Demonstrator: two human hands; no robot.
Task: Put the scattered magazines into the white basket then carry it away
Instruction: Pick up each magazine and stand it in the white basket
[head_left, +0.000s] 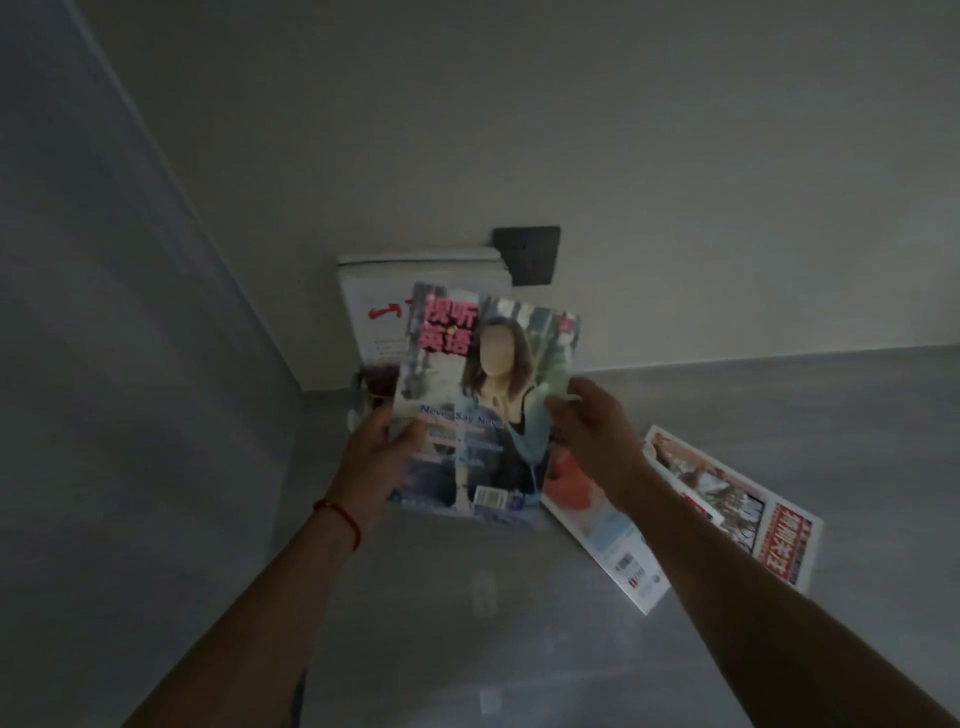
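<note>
I hold a magazine with a pink-lettered cover and a woman's picture upright in front of me. My left hand grips its lower left edge, and my right hand grips its right edge. Behind it, a stack of magazines with a white and red cover stands against the wall. A bit of the white basket shows at that stack's foot, mostly hidden by the held magazine. On the grey floor to the right lies another magazine, with a red-fronted one beside it.
A dark wall socket plate sits low on the white wall behind the stack. A grey panel runs along the left side. The grey floor stretches in front of me.
</note>
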